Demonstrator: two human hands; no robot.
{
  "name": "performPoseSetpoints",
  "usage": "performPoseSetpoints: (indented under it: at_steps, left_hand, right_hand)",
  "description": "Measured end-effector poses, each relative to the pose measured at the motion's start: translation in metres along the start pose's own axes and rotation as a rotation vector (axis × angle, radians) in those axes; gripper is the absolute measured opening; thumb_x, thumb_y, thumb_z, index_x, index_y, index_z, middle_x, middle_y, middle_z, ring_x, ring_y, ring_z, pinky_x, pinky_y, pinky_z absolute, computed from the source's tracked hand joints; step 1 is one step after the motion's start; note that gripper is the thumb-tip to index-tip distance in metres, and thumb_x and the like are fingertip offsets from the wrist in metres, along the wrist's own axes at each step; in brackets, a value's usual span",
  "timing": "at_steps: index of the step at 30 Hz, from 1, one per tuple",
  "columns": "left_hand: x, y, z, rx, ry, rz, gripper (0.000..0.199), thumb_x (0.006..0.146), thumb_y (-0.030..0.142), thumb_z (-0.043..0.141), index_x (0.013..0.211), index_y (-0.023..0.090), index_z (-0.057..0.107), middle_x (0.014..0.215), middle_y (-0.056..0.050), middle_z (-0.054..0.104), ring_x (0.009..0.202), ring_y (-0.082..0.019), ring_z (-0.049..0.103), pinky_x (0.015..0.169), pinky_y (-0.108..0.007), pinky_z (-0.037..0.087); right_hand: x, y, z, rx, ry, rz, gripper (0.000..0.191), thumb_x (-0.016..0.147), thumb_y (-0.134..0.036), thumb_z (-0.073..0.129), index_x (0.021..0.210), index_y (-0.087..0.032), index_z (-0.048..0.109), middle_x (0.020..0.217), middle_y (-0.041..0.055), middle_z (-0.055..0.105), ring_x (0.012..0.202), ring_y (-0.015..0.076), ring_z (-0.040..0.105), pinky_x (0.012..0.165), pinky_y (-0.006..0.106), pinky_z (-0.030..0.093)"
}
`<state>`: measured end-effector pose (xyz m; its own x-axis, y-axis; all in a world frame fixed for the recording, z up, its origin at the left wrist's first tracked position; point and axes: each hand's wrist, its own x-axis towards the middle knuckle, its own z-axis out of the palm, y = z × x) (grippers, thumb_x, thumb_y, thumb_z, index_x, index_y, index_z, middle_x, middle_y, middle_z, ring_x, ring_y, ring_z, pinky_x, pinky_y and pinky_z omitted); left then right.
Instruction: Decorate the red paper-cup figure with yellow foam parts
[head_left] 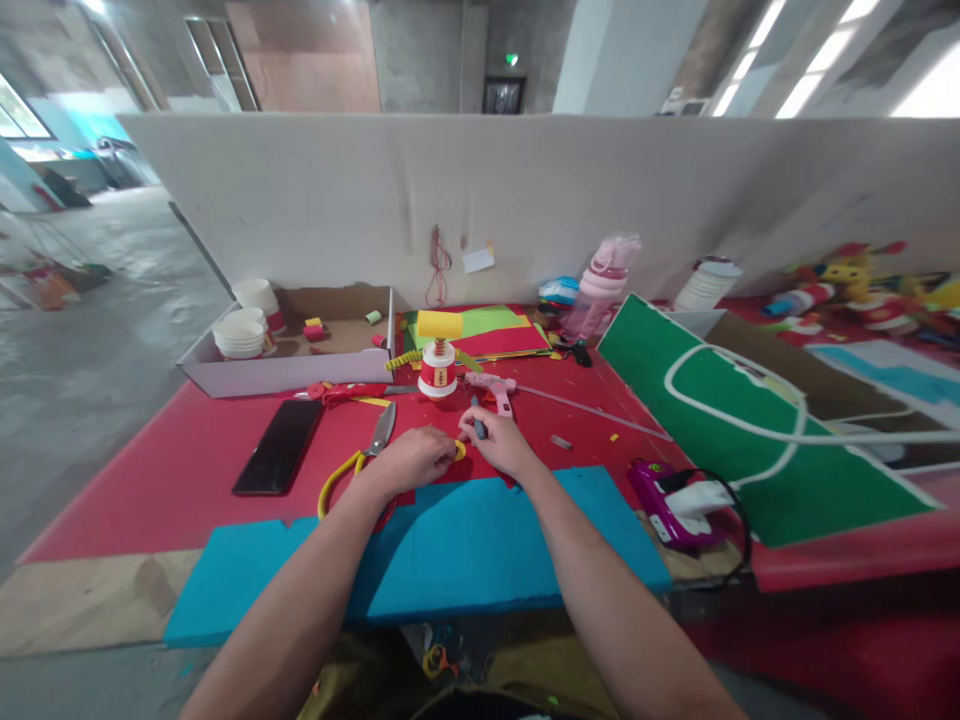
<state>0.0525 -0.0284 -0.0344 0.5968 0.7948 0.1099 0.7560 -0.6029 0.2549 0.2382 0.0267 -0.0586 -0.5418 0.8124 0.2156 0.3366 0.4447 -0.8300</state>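
Observation:
My left hand (pixel 421 458) is closed at the table's middle, its fingertips on a small yellow piece (pixel 460 451), perhaps paper, that lies low on the red tabletop. Between the fingers of my right hand (pixel 499 440) is a dark grey pen (pixel 478 418), held upright close to the yellow piece. Just beyond both hands stands a paper-cup figure (pixel 438 372) with a yellow roll on top and curled yellow-green arms. Scissors with yellow handles (pixel 334 487) lie left of my left hand, partly hidden by my forearm. A pink glue gun (pixel 495 390) rests behind my right hand.
A blue foam-like sheet (pixel 480 555) lies along the front edge. Left are a black phone (pixel 277 447) and an open box (pixel 285 372) with paper cups. Right are a purple power strip (pixel 667 510), a white cable (pixel 750 425), a green panel (pixel 720 440) and a pink bottle (pixel 602 280).

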Motion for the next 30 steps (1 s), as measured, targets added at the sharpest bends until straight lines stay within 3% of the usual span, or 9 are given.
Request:
performPoseSetpoints:
  at_steps: [7,10,14,20,25,30]
  left_hand:
    - [-0.003,-0.008,-0.003,0.065,0.117,-0.121,0.015,0.081,0.008,0.048,0.08,0.016,0.061,0.083,-0.006,0.065,0.08,-0.018,0.058,0.07,-0.026,0.041]
    - [-0.006,-0.011,-0.008,0.033,0.141,-0.115,0.014,0.083,0.013,0.052,0.091,0.017,0.063,0.089,-0.006,0.064,0.088,-0.019,0.057,0.075,-0.028,0.043]
    - [-0.005,-0.013,-0.004,-0.002,0.108,-0.082,0.029,0.078,0.028,0.066,0.106,0.019,0.064,0.1,-0.008,0.061,0.096,-0.022,0.055,0.083,-0.031,0.044]
    - [-0.001,-0.022,0.008,0.033,0.141,-0.172,0.019,0.078,0.009,0.054,0.09,0.016,0.067,0.088,-0.007,0.062,0.089,-0.02,0.056,0.078,-0.03,0.045]
    - [-0.004,-0.025,0.005,0.082,0.162,-0.211,0.021,0.081,0.008,0.048,0.087,0.017,0.067,0.085,-0.008,0.062,0.088,-0.02,0.057,0.075,-0.029,0.045]
    - [-0.007,-0.017,-0.004,0.007,0.142,-0.09,0.028,0.08,0.009,0.05,0.098,0.02,0.067,0.091,-0.006,0.062,0.093,-0.02,0.056,0.078,-0.029,0.044]
  right_hand:
    - [-0.001,0.001,0.0,0.003,-0.005,0.011,0.008,0.087,-0.027,0.049,0.085,-0.022,0.055,0.078,0.0004,0.07,0.075,0.0154,0.067,0.068,0.024,0.046]
    - [-0.001,0.002,-0.001,-0.022,0.032,0.008,0.008,0.086,-0.026,0.048,0.086,-0.023,0.056,0.077,0.0004,0.07,0.074,0.0157,0.067,0.066,0.024,0.045]
    - [-0.001,-0.001,-0.002,-0.06,0.051,0.008,0.009,0.087,-0.027,0.049,0.086,-0.023,0.057,0.075,-0.0001,0.07,0.071,0.0151,0.066,0.065,0.024,0.045]
    - [-0.004,-0.011,-0.006,-0.107,-0.011,-0.047,0.012,0.087,-0.028,0.05,0.084,-0.022,0.06,0.071,-0.0005,0.068,0.067,0.0137,0.062,0.062,0.022,0.042]
    - [-0.004,-0.01,-0.006,-0.132,-0.019,-0.021,0.011,0.086,-0.028,0.051,0.083,-0.022,0.06,0.07,0.0,0.069,0.067,0.015,0.064,0.06,0.023,0.042]
    - [-0.003,-0.005,-0.006,-0.1,0.076,0.014,0.01,0.087,-0.029,0.05,0.083,-0.023,0.058,0.07,-0.0006,0.07,0.07,0.0157,0.067,0.064,0.024,0.046]
